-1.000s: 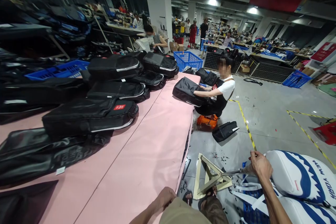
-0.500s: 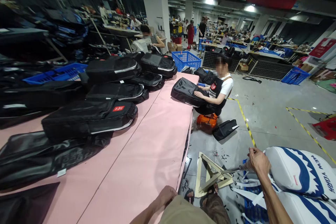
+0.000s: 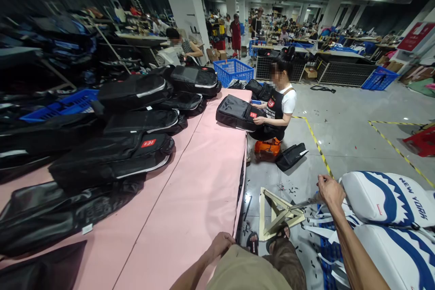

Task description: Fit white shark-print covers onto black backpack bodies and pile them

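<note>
My left hand (image 3: 220,244) is low at the near edge of the pink table (image 3: 190,190), beside my khaki clothing. Its fingers are curled together and the tips are hidden. Out to the right, my right hand (image 3: 331,194) has its fingers closed in a pinch, and what they hold is too small to tell. A metal rod from a cream triangular stand (image 3: 267,233) reaches up to this hand. White and blue backpacks (image 3: 370,192) lie just right of it. Black backpacks (image 3: 112,158) are piled on the table's left side.
Across the table, a crouching person (image 3: 280,108) handles a black backpack (image 3: 234,113). Another black bag (image 3: 291,156) lies on the floor. Blue baskets (image 3: 234,71) stand behind. Yellow-black tape (image 3: 316,142) marks the floor, and a red object (image 3: 423,140) is at right.
The view has shifted slightly. The person's hands have moved on the black backpack, and its red label now shows. My right hand stays by the rod, my left by the table edge.
</note>
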Demonstrator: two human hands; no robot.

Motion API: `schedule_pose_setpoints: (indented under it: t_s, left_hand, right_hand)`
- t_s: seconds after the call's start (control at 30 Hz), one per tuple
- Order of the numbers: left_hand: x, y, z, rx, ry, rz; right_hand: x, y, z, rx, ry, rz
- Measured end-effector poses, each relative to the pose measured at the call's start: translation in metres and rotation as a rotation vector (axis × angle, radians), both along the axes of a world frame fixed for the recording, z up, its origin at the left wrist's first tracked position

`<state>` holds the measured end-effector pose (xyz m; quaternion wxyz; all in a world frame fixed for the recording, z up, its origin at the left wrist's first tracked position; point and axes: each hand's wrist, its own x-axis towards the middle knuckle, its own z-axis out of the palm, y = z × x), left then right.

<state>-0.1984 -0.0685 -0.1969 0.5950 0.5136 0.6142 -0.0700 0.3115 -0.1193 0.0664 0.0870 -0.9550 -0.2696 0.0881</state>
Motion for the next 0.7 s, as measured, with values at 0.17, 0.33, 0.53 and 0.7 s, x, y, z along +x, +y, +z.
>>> schedule_pose_setpoints:
  t_s: [0.17,0.33,0.53,0.7]
  left_hand:
    - [0.002,-0.006,0.013,0.023,0.021,0.076]
    - [0.006,-0.015,0.026,0.046,0.023,0.133]
    - [0.017,-0.036,0.041,0.145,0.130,0.170]
    - [0.032,-0.064,0.054,0.186,0.174,0.074]
  right_hand:
    - [-0.001,0.001,0.004,0.047,0.013,0.018]
    - [-0.003,0.001,0.007,0.021,0.020,0.073]
    - [-0.003,0.001,0.011,0.029,0.049,0.144]
    - [-0.001,0.000,0.006,0.044,0.079,0.177]
